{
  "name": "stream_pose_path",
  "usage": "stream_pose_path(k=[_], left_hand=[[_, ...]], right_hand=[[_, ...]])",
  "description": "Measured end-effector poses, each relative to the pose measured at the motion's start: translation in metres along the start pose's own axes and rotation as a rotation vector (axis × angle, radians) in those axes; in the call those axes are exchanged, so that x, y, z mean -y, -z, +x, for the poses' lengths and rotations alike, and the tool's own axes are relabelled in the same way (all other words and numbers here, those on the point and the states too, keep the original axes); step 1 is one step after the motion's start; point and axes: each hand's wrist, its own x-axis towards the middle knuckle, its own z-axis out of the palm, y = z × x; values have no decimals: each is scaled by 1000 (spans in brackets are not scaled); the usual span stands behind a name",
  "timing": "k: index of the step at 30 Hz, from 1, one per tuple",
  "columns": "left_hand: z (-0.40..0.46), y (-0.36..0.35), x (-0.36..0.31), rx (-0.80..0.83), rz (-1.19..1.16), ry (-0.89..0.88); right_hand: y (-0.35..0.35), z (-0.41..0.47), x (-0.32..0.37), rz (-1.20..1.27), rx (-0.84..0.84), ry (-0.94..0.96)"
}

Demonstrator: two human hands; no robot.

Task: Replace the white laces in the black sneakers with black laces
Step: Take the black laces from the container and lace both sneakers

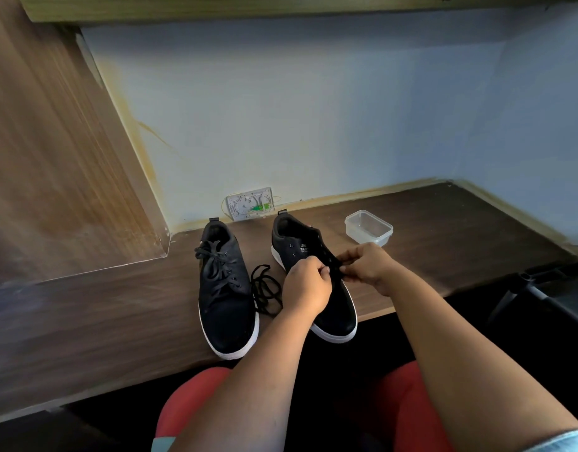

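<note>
Two black sneakers with white soles stand on the wooden desk. The left sneaker [224, 295] is laced with a black lace tied in a bow. Over the right sneaker [336, 316] my left hand [309, 288] and my right hand [369, 264] meet above the eyelets, both pinching a black lace [338, 269]. The loose part of that black lace [265, 288] lies coiled on the desk between the two shoes. My hands hide the middle of the right shoe. No white lace is in view.
An empty clear plastic container [368, 227] sits behind the right shoe. A white wall socket box [250, 203] is at the back wall. A wooden side panel [53, 174] rises on the left. The desk's front edge [375, 313] runs under my forearms.
</note>
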Motion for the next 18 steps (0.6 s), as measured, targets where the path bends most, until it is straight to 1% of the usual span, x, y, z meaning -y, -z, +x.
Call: stream_pose_path(k=[2,8,18], left_hand=[[0,-6,0,-32,39,-6],[0,-17,-3,-44,104,-62],[-9,-28,-12,-189,45,51]], right_hand=[[-1,-1,-1,36,36,-8],[0,0,0,-33,58,21],[-2,-2,3,10,41,-17]])
